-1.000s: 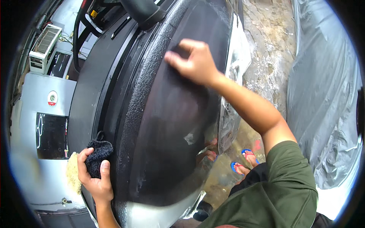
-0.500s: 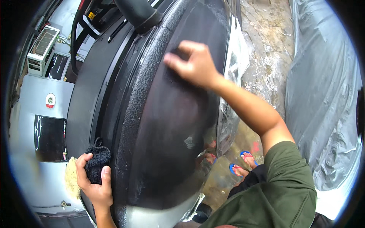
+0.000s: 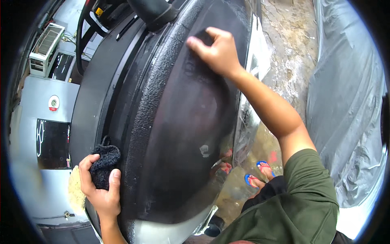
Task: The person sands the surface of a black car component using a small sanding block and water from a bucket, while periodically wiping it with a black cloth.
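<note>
A dark, glossy curved vehicle panel (image 3: 178,146), with a textured black strip (image 3: 147,99) along its left side, runs up the middle of the view. My right hand (image 3: 217,51) is on the panel's upper part, thumb out and fingers curled over something dark that is mostly hidden beneath it. At lower left my left hand (image 3: 99,191) grips a fluffy black cloth (image 3: 103,158) beside the strip. A pale yellow fluffy pad (image 3: 75,187) lies just left of that hand.
A black tube (image 3: 152,12) and tubular bar (image 3: 83,36) stand at the top. White boxy unit (image 3: 42,49) and pale wall (image 3: 53,97) are at left. Crumpled plastic (image 3: 258,49) edges the panel. A grey draped cover (image 3: 345,101) and stained floor (image 3: 284,53) are at right, my sandalled feet (image 3: 266,168) below.
My right hand has moved up and a little to the right across the panel. My left hand still holds the black cloth, slightly higher in the view than half a second ago.
</note>
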`<action>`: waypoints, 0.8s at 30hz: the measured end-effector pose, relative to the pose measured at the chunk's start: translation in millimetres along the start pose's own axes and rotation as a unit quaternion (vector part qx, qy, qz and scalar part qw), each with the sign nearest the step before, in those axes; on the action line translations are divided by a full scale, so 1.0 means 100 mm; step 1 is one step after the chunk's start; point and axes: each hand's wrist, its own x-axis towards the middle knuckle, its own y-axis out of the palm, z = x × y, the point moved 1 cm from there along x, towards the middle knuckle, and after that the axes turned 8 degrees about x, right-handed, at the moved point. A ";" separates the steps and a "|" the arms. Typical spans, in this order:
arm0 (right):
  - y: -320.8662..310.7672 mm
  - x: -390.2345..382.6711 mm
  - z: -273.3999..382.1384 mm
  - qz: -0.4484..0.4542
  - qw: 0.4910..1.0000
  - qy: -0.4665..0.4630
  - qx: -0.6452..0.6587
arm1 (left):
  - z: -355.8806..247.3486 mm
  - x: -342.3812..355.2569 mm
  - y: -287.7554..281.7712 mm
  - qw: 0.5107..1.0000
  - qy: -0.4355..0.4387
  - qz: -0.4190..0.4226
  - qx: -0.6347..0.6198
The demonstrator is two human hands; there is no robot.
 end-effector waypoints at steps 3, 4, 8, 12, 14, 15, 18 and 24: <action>0.14 -0.26 0.14 0.042 0.990 -0.135 0.027 | -0.02 -0.02 -0.04 1.000 -0.011 0.002 -0.003; 0.15 -0.27 0.14 0.037 0.988 -0.147 0.037 | -0.01 -0.02 -0.03 1.000 -0.019 0.006 -0.016; -0.02 0.01 0.02 0.003 0.999 -0.030 -0.025 | 0.00 -0.01 -0.01 1.000 -0.016 -0.001 -0.007; 0.04 -0.15 0.20 0.049 0.994 -0.100 -0.014 | 0.01 -0.04 -0.02 1.000 -0.012 -0.005 -0.008; -0.10 0.06 -0.05 0.001 1.000 -0.009 -0.016 | -0.01 -0.02 0.03 0.999 -0.032 0.005 -0.039; -0.07 0.10 -0.09 -0.012 1.000 -0.007 0.010 | 0.00 -0.01 0.02 0.999 -0.030 0.002 -0.037; 0.22 -0.47 0.31 0.089 0.985 -0.128 0.069 | 0.03 -0.05 -0.03 1.000 -0.014 0.003 -0.008; 0.18 -0.36 0.30 0.037 0.997 -0.061 0.037 | 0.05 -0.05 -0.01 1.000 -0.019 0.002 -0.001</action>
